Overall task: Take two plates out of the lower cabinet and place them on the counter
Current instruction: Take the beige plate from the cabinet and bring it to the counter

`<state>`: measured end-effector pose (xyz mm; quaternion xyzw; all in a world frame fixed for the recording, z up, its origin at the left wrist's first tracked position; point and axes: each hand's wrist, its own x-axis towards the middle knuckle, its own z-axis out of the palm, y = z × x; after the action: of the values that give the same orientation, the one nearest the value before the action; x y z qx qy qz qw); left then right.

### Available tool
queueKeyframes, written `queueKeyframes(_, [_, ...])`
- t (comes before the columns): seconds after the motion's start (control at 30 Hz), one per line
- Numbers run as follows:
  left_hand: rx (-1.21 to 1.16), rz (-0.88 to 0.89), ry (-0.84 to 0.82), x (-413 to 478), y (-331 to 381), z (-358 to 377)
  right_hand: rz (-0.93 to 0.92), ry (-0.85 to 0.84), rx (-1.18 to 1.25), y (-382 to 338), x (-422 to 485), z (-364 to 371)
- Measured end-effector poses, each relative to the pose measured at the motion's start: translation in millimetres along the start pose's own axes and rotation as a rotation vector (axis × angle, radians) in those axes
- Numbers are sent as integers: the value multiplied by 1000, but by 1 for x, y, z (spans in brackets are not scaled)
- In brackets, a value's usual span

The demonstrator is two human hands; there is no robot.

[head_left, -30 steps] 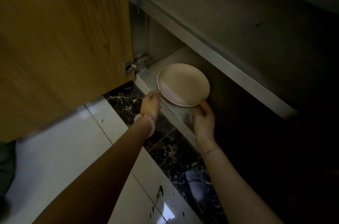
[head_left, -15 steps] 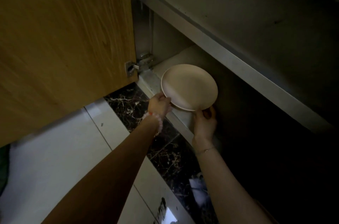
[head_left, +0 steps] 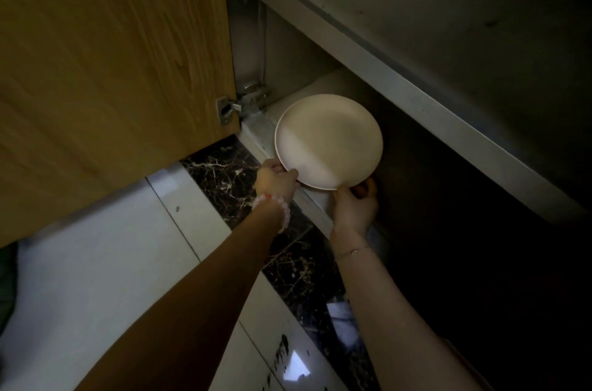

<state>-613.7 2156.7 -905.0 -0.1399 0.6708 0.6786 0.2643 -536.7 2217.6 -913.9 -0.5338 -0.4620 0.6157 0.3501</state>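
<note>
A round cream plate is held at the mouth of the lower cabinet, over its bottom shelf near the left wall. My left hand, with a bead bracelet at the wrist, grips the plate's near left rim. My right hand holds the near right rim from below, fingers curled under it. Whether a second plate lies beneath the top one I cannot tell. The counter is out of view.
The open wooden cabinet door fills the left, its hinge close to the plate. A pale shelf runs above the plate. The cabinet's right interior is dark. White floor tiles and a dark marble strip lie below.
Held in both hands, the plate has shifted slightly right and toward me. The view has moved closer to the cabinet.
</note>
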Motion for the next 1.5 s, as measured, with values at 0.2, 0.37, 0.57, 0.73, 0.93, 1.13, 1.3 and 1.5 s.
queueKeyframes(0.2, [27,-25,55,-39,10,-40,62,-100,-14,-22,-52,-13])
queueKeyframes(0.37, [56,-32,138,-95,35,-81,122,-233,18,-59,-114,-29])
queueKeyframes(0.57, [8,-63,168,-162,91,-119,202,-338,29,-119,-179,-43])
queueKeyframes(0.73, [-66,-76,175,-230,154,-141,256,-382,33,-187,-234,-49])
queueKeyframes(0.93, [-94,-74,202,-317,232,-162,239,-440,-5,-285,-303,-68])
queueKeyframes(1.13, [-133,-61,250,-409,319,-180,208,-535,27,-386,-369,-99])
queueKeyframes(1.3, [-111,8,214,-480,386,-189,197,-567,74,-462,-407,-127])
queueKeyframes(1.5, [-112,55,153,-545,446,-183,76,-552,34,-541,-435,-149])
